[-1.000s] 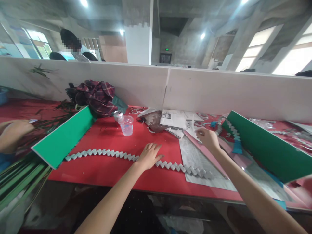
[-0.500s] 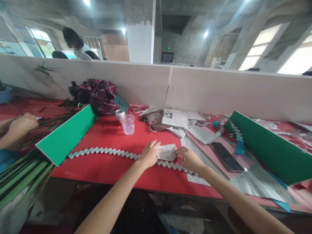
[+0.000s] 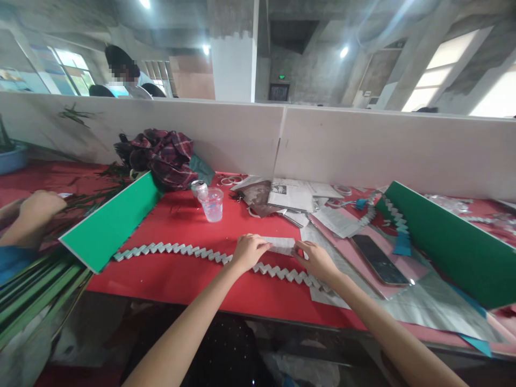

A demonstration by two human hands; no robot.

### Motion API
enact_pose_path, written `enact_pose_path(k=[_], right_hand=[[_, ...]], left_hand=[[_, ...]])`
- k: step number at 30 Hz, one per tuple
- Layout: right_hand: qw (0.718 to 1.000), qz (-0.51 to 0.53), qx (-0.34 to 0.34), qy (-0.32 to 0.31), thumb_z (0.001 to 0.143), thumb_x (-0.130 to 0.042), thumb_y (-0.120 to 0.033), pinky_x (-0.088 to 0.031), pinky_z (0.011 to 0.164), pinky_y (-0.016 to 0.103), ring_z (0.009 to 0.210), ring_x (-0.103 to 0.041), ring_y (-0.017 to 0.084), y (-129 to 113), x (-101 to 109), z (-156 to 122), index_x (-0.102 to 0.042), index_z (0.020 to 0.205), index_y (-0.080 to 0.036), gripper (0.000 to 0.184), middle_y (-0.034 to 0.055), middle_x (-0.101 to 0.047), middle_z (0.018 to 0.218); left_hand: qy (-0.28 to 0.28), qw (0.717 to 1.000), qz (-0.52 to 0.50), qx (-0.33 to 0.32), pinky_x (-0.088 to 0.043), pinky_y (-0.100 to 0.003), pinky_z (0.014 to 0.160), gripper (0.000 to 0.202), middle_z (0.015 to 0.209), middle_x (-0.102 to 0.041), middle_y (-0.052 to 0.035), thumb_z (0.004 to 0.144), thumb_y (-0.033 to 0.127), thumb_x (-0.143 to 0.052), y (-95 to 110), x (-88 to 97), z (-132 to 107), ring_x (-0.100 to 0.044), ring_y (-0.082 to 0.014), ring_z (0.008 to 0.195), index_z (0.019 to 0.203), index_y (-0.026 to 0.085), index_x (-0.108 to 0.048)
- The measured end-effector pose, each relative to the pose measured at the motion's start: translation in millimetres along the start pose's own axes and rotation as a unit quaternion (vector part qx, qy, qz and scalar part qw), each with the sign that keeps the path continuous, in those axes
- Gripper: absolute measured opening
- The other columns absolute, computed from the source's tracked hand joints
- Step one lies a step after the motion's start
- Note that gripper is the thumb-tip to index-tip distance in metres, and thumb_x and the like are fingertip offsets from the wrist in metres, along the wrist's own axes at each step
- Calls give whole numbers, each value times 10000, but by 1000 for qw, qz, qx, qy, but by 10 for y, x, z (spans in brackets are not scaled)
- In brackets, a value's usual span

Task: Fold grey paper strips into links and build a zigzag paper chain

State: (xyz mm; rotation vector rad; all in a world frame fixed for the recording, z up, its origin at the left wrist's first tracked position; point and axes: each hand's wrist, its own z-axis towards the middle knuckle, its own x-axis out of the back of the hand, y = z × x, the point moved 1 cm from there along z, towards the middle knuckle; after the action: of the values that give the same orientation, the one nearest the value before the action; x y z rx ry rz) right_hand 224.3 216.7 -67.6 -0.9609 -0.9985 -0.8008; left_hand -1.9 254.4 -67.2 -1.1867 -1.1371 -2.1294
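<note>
Paper (image 3: 282, 245), a small grey-white slip, probably newsprint, lies low over the red table (image 3: 169, 277) near its front edge, just behind the zigzag chain (image 3: 173, 249). The left hand (image 3: 248, 252) pinches its left end, fingers curled closed on it; the right hand (image 3: 317, 259) grips the right end likewise. The chain runs from the left board (image 3: 108, 223) past both hands. Bare table lies in front and to the left. A cup (image 3: 212, 204) and can (image 3: 197, 188) stand behind, with a phone (image 3: 379, 259) to the right. The right board (image 3: 447, 247) and white partition (image 3: 363, 145) close the bay. Another person's hand (image 3: 38, 207) is far left.
</note>
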Motion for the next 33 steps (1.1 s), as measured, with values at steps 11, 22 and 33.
enact_pose_path(k=[11,22,33], right_hand=[[991,118,-30,55,835,-482,-342,-405,643,241,679,-574,153,204,-119,153,-530,782,-218,143,2,-622,730],[992,62,-81,69,794,-518,-339,-365,598,235,656,-568,148,245,-225,323,-560,782,-220,126,9,-648,763],[993,26,-99,54,812,-502,-289,-312,562,228,636,-536,141,223,-231,437,-549,784,-209,97,11,-631,730]], left_hand=[[38,999,-2,31,-443,-265,758,186,835,-632,-47,865,285,-498,-223,-140,107,-582,-178,849,824,179,-645],[11,991,130,-8,-435,-303,812,374,1004,-591,-61,839,55,-375,-102,-208,84,-522,-194,918,1053,228,-629],[1,990,142,7,-411,-339,863,293,1023,-579,-74,912,227,-365,-39,-171,79,-491,-218,970,1111,201,-578]])
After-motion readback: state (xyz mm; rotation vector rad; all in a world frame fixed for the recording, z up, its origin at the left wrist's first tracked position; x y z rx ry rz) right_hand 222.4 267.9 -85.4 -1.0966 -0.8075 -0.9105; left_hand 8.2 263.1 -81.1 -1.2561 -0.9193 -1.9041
